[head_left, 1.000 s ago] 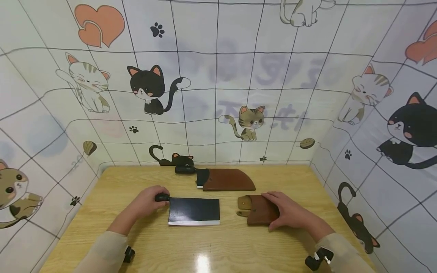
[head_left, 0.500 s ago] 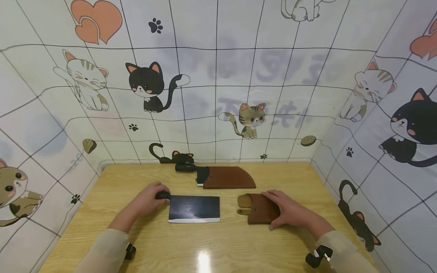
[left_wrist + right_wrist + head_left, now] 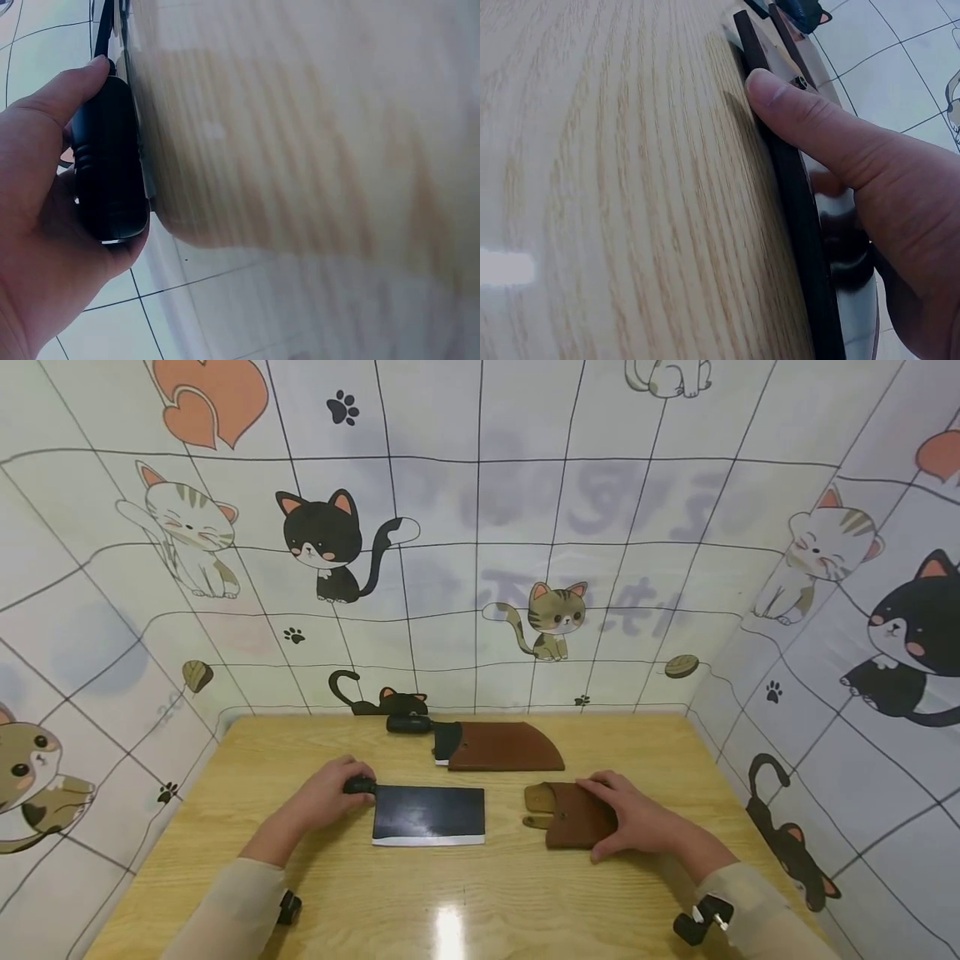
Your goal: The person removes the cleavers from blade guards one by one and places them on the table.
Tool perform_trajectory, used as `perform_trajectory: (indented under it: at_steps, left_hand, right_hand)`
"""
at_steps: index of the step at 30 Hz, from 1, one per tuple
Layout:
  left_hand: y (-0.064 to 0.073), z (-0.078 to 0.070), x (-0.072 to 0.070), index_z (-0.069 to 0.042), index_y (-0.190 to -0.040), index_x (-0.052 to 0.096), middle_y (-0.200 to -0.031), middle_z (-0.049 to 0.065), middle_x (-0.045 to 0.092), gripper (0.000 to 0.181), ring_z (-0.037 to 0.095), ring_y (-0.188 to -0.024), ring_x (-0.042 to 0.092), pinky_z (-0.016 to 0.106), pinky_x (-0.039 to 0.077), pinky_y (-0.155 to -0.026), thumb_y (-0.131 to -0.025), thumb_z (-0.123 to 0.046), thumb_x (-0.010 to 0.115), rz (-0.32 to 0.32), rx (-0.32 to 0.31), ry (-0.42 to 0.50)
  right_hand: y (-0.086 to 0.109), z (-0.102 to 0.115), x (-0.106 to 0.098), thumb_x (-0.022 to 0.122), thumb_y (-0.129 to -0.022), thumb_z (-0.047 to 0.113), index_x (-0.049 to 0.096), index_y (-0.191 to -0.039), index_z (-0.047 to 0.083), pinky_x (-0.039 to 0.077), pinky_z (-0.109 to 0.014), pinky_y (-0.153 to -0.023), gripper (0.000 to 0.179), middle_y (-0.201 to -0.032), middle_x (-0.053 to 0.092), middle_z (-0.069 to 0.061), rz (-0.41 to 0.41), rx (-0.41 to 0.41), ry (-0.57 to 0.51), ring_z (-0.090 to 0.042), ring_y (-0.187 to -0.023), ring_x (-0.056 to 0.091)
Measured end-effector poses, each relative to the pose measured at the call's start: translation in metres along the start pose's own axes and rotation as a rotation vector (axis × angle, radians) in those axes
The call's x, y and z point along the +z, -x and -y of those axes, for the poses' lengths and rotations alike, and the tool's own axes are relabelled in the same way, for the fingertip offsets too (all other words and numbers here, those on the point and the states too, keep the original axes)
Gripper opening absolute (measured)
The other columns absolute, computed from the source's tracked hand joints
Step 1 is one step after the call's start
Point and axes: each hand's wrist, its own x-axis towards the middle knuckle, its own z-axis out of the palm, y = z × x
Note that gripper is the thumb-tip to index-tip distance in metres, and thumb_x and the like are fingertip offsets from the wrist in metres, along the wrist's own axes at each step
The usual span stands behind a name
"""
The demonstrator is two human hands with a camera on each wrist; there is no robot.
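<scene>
Two grips at rest on a bare cleaver and its neighbouring sheath. Over the last second we find almost no change: the head view has tipped slightly, so that everything, wall covering (image 3: pixel 442 527) included, sits a little higher, while both hands and the things they hold have kept their places relative to one another. At left, we see the left grip (image 3: pixel 336 791) curled round the black handle (image 3: pixel 110 161) of the cleaver (image 3: pixel 429 815), whose dark blade lies flat on the tabletop (image 3: pixel 360 902), its pale edge toward the person and its end pointing right. At right, the right grip (image 3: pixel 637 814) pinches the brown leather sheath (image 3: pixel 576 817) across its far end; in the right wrist view we note the thumb (image 3: pixel 810 116) pressed against a dark edge. The tan flap (image 3: pixel 539 798) and narrow strap (image 3: pixel 537 822) face the blade, with a gap of wood between. Behind them lies the other knife (image 3: pixel 447 743), most of its blade inside a brown cover (image 3: pixel 510 746). We judge this stillness to be a pause with both things in hand: blade and sheath remain apart, roughly in line, and neither appears lifted.
</scene>
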Motion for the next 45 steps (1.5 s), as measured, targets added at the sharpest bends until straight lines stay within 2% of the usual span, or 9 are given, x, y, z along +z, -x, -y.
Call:
perform_trajectory:
  at_steps: [5,10,16,23,30,36,45]
  left_hand:
    - [0.0,0.0,0.0,-0.02,-0.114,0.076,-0.109,0.0,0.063,0.022,0.023,-0.1,0.062,0.054,0.053,-0.094,-0.097,-0.023,0.089,0.001,0.002,-0.02]
    - [0.001,-0.002,0.0,-0.019,-0.115,0.077,-0.109,0.0,0.064,0.024,0.023,-0.1,0.063,0.054,0.054,-0.093,-0.095,-0.023,0.09,-0.003,-0.006,-0.034]
    - [0.0,-0.006,-0.001,-0.017,-0.119,0.078,-0.115,0.002,0.066,0.031,0.026,-0.107,0.066,0.057,0.054,-0.098,-0.093,-0.025,0.093,-0.013,-0.031,-0.035]
    - [-0.003,-0.004,-0.002,-0.016,-0.12,0.078,-0.12,0.001,0.067,0.032,0.03,-0.112,0.066,0.057,0.055,-0.099,-0.094,-0.025,0.093,-0.047,0.0,0.004]
    - [-0.008,-0.006,-0.007,-0.015,-0.123,0.078,-0.121,0.002,0.067,0.029,0.032,-0.115,0.066,0.057,0.055,-0.097,-0.098,-0.025,0.088,-0.058,-0.01,0.015]
    - [-0.019,-0.012,-0.009,-0.012,-0.128,0.076,-0.125,0.006,0.066,0.032,0.033,-0.119,0.065,0.057,0.054,-0.097,-0.101,-0.028,0.085,-0.062,0.001,0.035]
    - [-0.038,-0.02,-0.01,-0.009,-0.131,0.075,-0.13,0.007,0.065,0.036,0.035,-0.12,0.065,0.059,0.054,-0.099,-0.101,-0.028,0.085,-0.077,0.029,0.045]
  right_hand:
    - [0.0,0.0,0.002,0.097,-0.074,0.067,0.044,-0.17,0.013,0.045,-0.064,-0.113,0.122,-0.162,0.042,-0.014,-0.001,0.028,0.009,-0.04,-0.147,0.044]
    - [0.001,0.002,0.001,0.098,-0.073,0.067,0.044,-0.168,0.008,0.044,-0.065,-0.115,0.124,-0.163,0.043,-0.017,-0.013,0.035,0.002,-0.041,-0.149,0.044]
    - [0.003,0.005,0.0,0.099,-0.073,0.066,0.045,-0.167,0.005,0.044,-0.065,-0.116,0.124,-0.164,0.043,-0.018,-0.019,0.035,0.013,-0.041,-0.149,0.044]
    - [0.0,0.01,0.0,0.097,-0.079,0.063,0.051,-0.163,0.004,0.044,-0.066,-0.115,0.112,-0.166,0.044,-0.017,-0.058,0.007,0.016,-0.042,-0.151,0.044]
    - [-0.014,0.017,-0.002,0.097,-0.082,0.058,0.057,-0.157,0.002,0.044,-0.066,-0.115,0.102,-0.161,0.05,-0.019,-0.119,-0.046,0.031,-0.045,-0.149,0.046]
    - [-0.029,0.024,-0.004,0.092,-0.087,0.06,0.056,-0.159,0.004,0.045,-0.066,-0.114,0.098,-0.162,0.048,-0.019,-0.108,-0.029,0.046,-0.045,-0.15,0.045]
    - [-0.053,0.034,-0.012,0.091,-0.089,0.058,0.059,-0.155,0.002,0.044,-0.065,-0.116,0.092,-0.157,0.053,-0.02,-0.121,-0.092,0.058,-0.043,-0.146,0.048]
